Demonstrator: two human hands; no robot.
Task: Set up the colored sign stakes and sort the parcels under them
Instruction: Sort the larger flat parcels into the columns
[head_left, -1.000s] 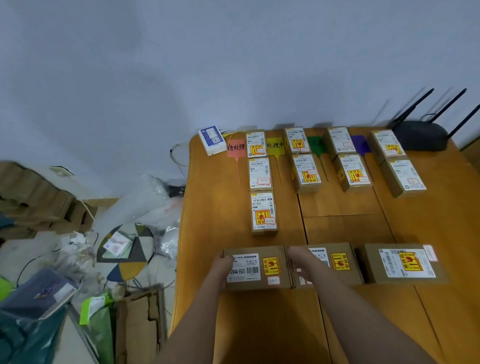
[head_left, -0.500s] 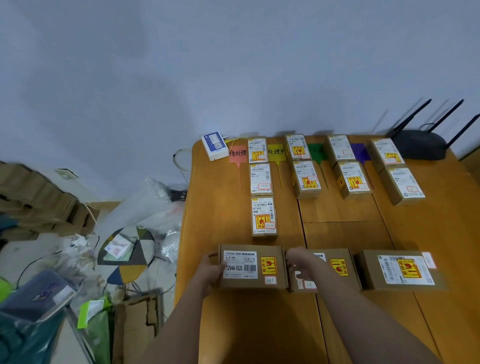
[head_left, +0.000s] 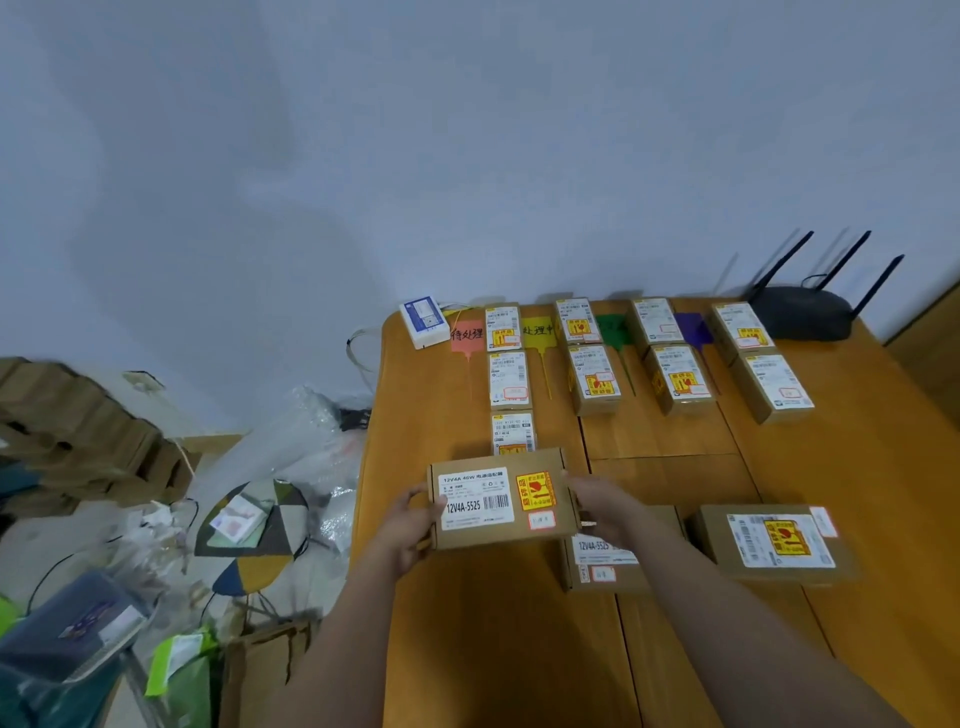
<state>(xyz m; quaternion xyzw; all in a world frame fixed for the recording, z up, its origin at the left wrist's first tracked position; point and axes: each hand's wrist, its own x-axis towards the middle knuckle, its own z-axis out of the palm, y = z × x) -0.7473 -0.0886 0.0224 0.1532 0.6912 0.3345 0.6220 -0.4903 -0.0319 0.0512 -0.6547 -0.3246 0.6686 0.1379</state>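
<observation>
Head view shows your left hand (head_left: 410, 525) and right hand (head_left: 597, 506) grasping the stiff, likely light box (head_left: 501, 499) by its short ends.

Home room used as informal parcel-sorting spot: wooden tabletop (head_left: 457, 649) against bare wall, wifi router (head_left: 802, 314) at back corner, labelled parcels (head_left: 595, 379) in rows; floor at left cluttered w/ flattened cartons (head_left: 67, 441), bubble wrap (head_left: 306, 441), patchwork stool (head_left: 260, 535).

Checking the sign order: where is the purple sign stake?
Head view, far right of the table: the purple sign stake lies flat between two parcel columns, right of the green stake, near the router.
</observation>
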